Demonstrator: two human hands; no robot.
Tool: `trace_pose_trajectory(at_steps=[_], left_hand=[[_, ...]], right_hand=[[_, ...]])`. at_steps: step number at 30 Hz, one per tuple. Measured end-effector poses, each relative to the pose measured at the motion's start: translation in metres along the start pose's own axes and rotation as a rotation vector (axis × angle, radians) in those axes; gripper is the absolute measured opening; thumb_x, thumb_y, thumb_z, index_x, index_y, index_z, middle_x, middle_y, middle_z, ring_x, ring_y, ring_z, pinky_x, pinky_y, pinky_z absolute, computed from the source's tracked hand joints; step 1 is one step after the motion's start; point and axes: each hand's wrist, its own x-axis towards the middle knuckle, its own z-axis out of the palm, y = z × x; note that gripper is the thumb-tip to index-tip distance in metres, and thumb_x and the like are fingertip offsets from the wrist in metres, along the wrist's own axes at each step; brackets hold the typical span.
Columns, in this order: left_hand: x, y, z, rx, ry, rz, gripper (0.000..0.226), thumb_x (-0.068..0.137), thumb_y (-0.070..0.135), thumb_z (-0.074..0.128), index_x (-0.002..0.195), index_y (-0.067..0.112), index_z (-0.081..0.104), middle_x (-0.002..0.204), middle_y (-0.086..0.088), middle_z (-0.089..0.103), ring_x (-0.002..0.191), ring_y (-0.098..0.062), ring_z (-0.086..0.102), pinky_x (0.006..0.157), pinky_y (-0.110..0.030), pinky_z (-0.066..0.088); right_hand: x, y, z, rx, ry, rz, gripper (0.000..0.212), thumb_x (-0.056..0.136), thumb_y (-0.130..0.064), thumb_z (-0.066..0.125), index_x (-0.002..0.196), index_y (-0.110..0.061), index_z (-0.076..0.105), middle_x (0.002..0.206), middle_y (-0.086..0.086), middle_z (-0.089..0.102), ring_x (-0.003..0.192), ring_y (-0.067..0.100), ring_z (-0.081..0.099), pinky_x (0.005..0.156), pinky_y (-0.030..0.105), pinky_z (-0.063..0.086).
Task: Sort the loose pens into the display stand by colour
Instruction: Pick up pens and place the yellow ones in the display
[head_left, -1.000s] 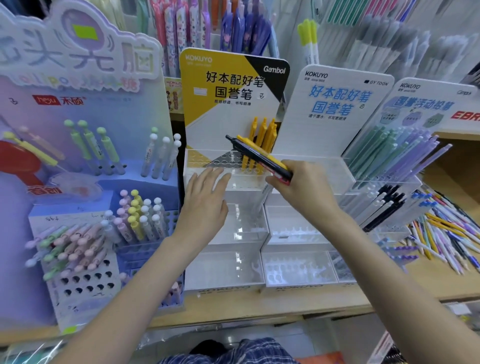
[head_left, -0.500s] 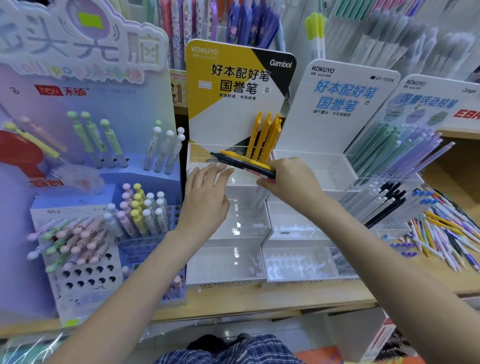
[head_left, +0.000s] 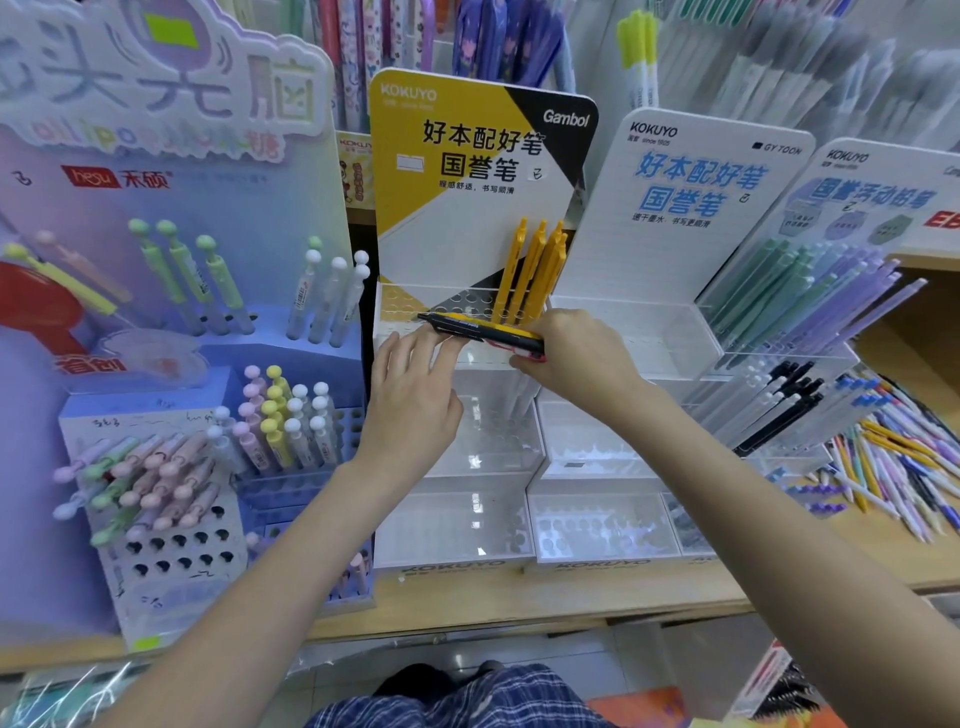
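A clear tiered display stand (head_left: 483, 436) with a yellow and black Kokuyo backboard stands in the middle. Several yellow pens (head_left: 535, 270) stand upright in its top tier. My right hand (head_left: 576, 358) grips a small bundle of pens (head_left: 478, 331), yellow and black, held level over the top tier with the tips pointing left. My left hand (head_left: 410, 400) is flat with straight fingers, its fingertips touching the underside of the bundle near the tips. The lower tiers of the stand hold no pens.
A second clear stand (head_left: 597, 525) with a white backboard sits to the right. Further right are racks of green and purple pens (head_left: 810, 296) and a loose pile of mixed pens (head_left: 904, 467) on the wooden shelf. A purple stand of ball-topped pens (head_left: 171, 467) is on the left.
My right hand has lowered the pen bundle from a tilt to level, down onto the top tier. My left hand's fingertips have come up to touch it.
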Motion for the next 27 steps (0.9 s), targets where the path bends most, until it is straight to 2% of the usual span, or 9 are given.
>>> trace_pose_trajectory(at_steps=[6,9,11,13,15,17,19,23,27], left_hand=[[-0.002,0.002,0.001,-0.033,-0.013,-0.028,0.054,0.069,0.004,0.054,0.123,0.007,0.052,0.12,-0.014,0.055,0.12,-0.033,0.047,0.104,-0.05,0.032],[0.001,0.001,-0.006,-0.138,-0.054,-0.057,0.048,0.077,0.01,0.052,0.126,0.008,0.053,0.127,-0.011,0.053,0.124,-0.03,0.044,0.108,-0.048,0.025],[0.007,0.008,-0.022,-0.387,-0.073,-0.183,0.038,0.09,0.023,0.048,0.126,0.013,0.053,0.128,-0.003,0.053,0.124,-0.021,0.043,0.108,-0.037,0.026],[0.018,0.024,-0.044,-0.815,-0.118,-0.334,0.025,0.094,0.03,0.052,0.118,0.024,0.056,0.118,0.008,0.058,0.115,-0.007,0.049,0.097,-0.02,0.037],[0.03,0.044,-0.058,-1.269,-0.218,-0.486,0.014,0.092,0.031,0.054,0.102,0.024,0.06,0.103,0.008,0.066,0.099,-0.004,0.061,0.08,-0.016,0.048],[0.04,0.055,-0.059,-1.485,-0.211,-0.601,0.01,0.09,0.023,0.057,0.092,0.015,0.063,0.089,0.001,0.07,0.082,-0.007,0.067,0.071,-0.019,0.051],[0.048,0.058,-0.06,-1.591,-0.135,-0.701,0.007,0.089,0.016,0.059,0.085,0.012,0.064,0.078,0.001,0.07,0.072,-0.006,0.066,0.068,-0.019,0.048],[0.062,0.038,-0.069,-1.731,0.004,-0.78,0.012,0.09,0.014,0.057,0.08,0.014,0.063,0.075,0.004,0.068,0.068,-0.004,0.062,0.061,-0.015,0.047],[0.065,0.015,-0.079,-1.552,0.12,-0.707,0.01,0.092,0.015,0.054,0.083,0.017,0.059,0.077,0.001,0.064,0.073,-0.011,0.065,0.065,-0.02,0.051]], right_hand=[[-0.002,-0.001,0.007,0.047,-0.016,0.023,0.034,0.088,-0.033,0.06,0.119,-0.018,0.057,0.104,0.007,0.064,0.087,0.024,0.06,0.066,0.03,0.046],[-0.013,0.001,0.006,0.183,0.03,0.082,0.033,0.085,-0.038,0.064,0.111,-0.017,0.058,0.093,0.004,0.064,0.08,0.022,0.058,0.063,0.029,0.044],[-0.022,0.004,-0.001,0.301,0.095,0.117,0.027,0.085,-0.041,0.064,0.095,-0.018,0.055,0.072,-0.004,0.056,0.065,0.015,0.049,0.054,0.027,0.035],[-0.031,0.003,-0.009,0.31,0.129,0.09,0.023,0.086,-0.042,0.062,0.088,-0.023,0.048,0.064,-0.01,0.046,0.058,0.011,0.042,0.048,0.024,0.029],[-0.037,-0.002,-0.014,0.259,0.141,0.045,0.022,0.088,-0.041,0.06,0.091,-0.02,0.052,0.071,-0.006,0.052,0.064,0.015,0.047,0.051,0.026,0.033],[-0.038,-0.008,-0.015,0.252,0.149,0.022,0.025,0.088,-0.035,0.06,0.101,-0.015,0.056,0.084,0.002,0.062,0.075,0.022,0.056,0.059,0.031,0.043],[-0.039,-0.008,-0.014,0.296,0.137,0.02,0.028,0.089,-0.031,0.06,0.109,-0.013,0.055,0.089,0.004,0.065,0.082,0.025,0.06,0.066,0.036,0.049],[-0.047,0.013,-0.013,0.252,0.096,0.063,0.019,0.092,-0.033,0.056,0.09,-0.019,0.044,0.064,-0.01,0.045,0.063,0.019,0.048,0.05,0.029,0.036],[-0.052,0.036,-0.019,0.423,0.122,0.223,0.017,0.089,-0.022,0.061,0.076,-0.013,0.056,0.058,-0.003,0.05,0.051,0.014,0.045,0.048,0.025,0.038]])
